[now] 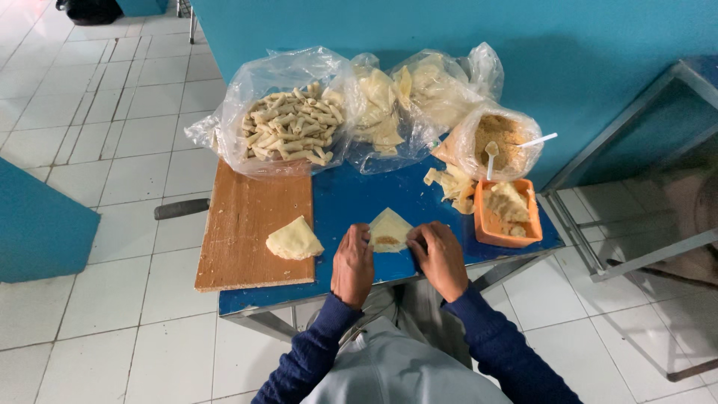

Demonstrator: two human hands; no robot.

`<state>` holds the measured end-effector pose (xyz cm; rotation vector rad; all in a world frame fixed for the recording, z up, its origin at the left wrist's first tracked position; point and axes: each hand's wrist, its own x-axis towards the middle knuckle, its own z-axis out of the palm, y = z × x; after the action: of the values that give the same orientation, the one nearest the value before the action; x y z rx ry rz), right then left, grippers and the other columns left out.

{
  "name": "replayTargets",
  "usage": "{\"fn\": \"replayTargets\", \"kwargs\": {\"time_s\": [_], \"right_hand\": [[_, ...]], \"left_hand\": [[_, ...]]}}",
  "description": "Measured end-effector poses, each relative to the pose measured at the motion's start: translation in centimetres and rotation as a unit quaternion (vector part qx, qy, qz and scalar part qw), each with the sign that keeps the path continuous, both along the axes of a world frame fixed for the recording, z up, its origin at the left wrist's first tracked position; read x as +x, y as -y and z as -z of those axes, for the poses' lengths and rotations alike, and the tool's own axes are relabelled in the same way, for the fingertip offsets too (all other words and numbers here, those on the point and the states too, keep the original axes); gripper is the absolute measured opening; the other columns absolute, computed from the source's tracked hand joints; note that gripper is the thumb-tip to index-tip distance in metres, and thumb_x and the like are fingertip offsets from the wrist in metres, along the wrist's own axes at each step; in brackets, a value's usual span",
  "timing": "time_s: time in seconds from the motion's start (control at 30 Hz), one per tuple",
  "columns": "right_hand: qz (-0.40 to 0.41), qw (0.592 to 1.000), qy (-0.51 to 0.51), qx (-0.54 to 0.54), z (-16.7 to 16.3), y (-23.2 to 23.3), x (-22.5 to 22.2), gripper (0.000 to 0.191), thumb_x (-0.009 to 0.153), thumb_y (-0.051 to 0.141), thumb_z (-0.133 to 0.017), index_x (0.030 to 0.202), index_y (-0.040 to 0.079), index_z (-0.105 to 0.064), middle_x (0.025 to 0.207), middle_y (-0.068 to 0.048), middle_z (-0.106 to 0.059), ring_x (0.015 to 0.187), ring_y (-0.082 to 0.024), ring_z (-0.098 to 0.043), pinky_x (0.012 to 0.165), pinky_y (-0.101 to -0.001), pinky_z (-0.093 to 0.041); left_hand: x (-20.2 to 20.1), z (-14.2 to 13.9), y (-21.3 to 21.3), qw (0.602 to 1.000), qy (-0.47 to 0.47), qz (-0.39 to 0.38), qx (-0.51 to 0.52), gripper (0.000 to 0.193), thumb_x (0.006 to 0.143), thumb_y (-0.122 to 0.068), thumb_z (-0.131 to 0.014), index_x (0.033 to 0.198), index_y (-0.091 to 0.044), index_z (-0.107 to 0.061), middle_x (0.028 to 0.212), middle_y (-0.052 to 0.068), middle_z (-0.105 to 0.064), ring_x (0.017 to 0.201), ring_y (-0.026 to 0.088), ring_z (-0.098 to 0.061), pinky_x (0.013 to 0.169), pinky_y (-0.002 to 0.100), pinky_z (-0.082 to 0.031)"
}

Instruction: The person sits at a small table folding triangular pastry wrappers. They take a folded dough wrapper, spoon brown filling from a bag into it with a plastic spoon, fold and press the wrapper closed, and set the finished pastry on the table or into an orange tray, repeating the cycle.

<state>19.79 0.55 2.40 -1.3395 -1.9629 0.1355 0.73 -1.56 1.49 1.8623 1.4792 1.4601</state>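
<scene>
Pale wrapper (390,229), folded to a point over brown filling, lies on the blue desk (351,196) just right of the board (247,224), with left hand (352,265) and right hand (441,258) pinching its lower corners; tucking both sides evenly and snugly would likely keep filling in.

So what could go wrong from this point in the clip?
The wrapper between the left hand and right hand lies near the blue table's front edge, so it might slide off. Its filling is exposed and could spill while both hands press its sides. The wooden board overhangs the table's left side; a nudge might tip it, along with the folded wrapper on it.
</scene>
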Motion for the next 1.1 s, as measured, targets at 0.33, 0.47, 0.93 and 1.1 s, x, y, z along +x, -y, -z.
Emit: {"fn": "replayTargets", "kwargs": {"time_s": [0.33,0.47,0.93,1.1], "right_hand": [[-0.023,0.999,-0.049,-0.004,0.5,0.5,-0.9,0.007,0.091,0.006,-0.069,0.097,0.006,-0.067,0.095,-0.010,-0.071,0.089,-0.033,-0.067,0.074,-0.0424,-0.052],[-0.024,0.997,-0.072,-0.008,0.4,0.6,-1.4,0.012,0.093,0.005,-0.068,0.105,0.008,-0.070,0.098,-0.012,-0.073,0.087,-0.032,-0.070,0.070,-0.0403,-0.055],[-0.086,0.974,0.210,-0.020,-1.2,-2.5,-2.2,0.047,0.085,0.001,-0.065,0.127,0.019,-0.065,0.087,-0.011,-0.068,0.082,-0.030,-0.067,0.070,-0.0459,-0.048],[-0.108,0.986,0.111,-0.054,-1.4,-1.5,-0.7,0.039,0.088,-0.001,-0.061,0.125,0.009,-0.058,0.098,-0.013,-0.071,0.088,-0.034,-0.068,0.074,-0.0460,-0.050]], "left_hand": [[0.0,0.1,0.1,1.000,-0.020,-0.006,0.018,0.035,0.086,0.006,-0.063,0.119,-0.003,-0.055,0.098,0.016,-0.064,0.090,0.038,-0.066,0.073,0.045,-0.053],[0.0,0.1,0.1,0.999,-0.024,-0.013,0.018,0.036,0.087,0.005,-0.063,0.121,-0.002,-0.054,0.096,0.017,-0.063,0.089,0.038,-0.065,0.073,0.045,-0.053],[0.2,0.1,0.1,0.997,-0.061,-0.003,0.039,0.032,0.093,0.004,-0.060,0.123,-0.004,-0.054,0.089,0.010,-0.065,0.088,0.033,-0.063,0.072,0.044,-0.051],[0.3,0.1,-0.6,0.999,0.013,0.018,0.024,0.033,0.090,0.005,-0.063,0.121,-0.002,-0.055,0.086,0.010,-0.064,0.075,0.028,-0.065,0.069,0.039,-0.053]]}}
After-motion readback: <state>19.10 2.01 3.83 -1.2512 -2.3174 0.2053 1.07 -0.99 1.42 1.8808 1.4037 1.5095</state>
